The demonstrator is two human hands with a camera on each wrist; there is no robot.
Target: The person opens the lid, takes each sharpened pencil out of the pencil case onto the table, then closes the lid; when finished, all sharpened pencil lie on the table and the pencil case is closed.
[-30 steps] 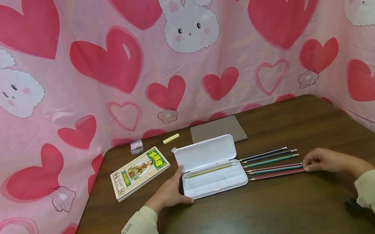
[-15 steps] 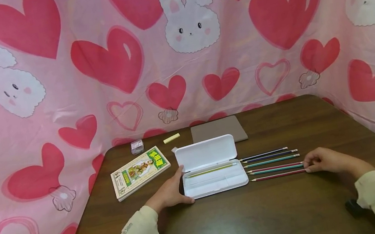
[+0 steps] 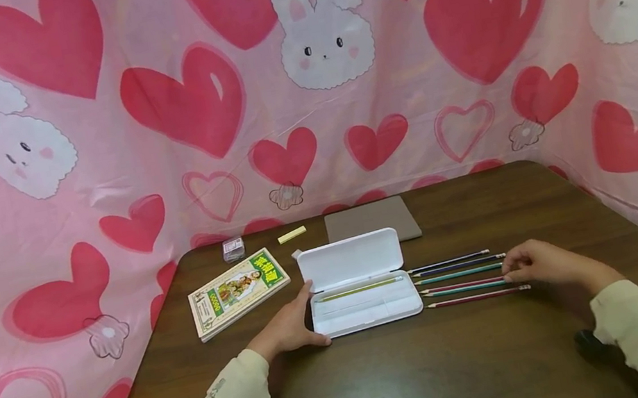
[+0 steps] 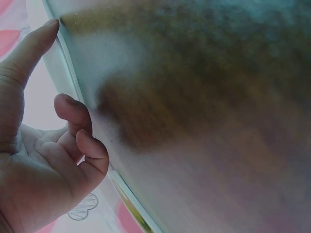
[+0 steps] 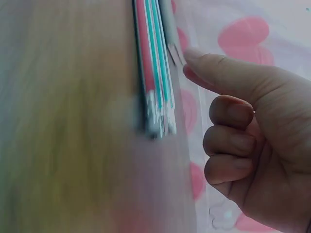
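A white pencil case lies with its lid raised in the head view. Inside lies one yellowish pencil. My left hand holds the case's left end, thumb at the near corner and fingers along the side. To the right, several pencils lie in a row, points toward the case. With thumb and forefinger, my right hand pinches the end of a pencil in a reddish and teal pair; which one is unclear. A red pencil lies nearest, apart from the hand. Pencil ends appear in the right wrist view.
Left of the case lies a book with a green and cream cover. Behind are a small clear box, a yellow strip and a grey-brown flat notebook. A heart-patterned curtain surrounds the brown table.
My right hand has left the end of the nearest red pencil and moved a little away from me and left, to the reddish and teal pair. The left hand and case stay put.
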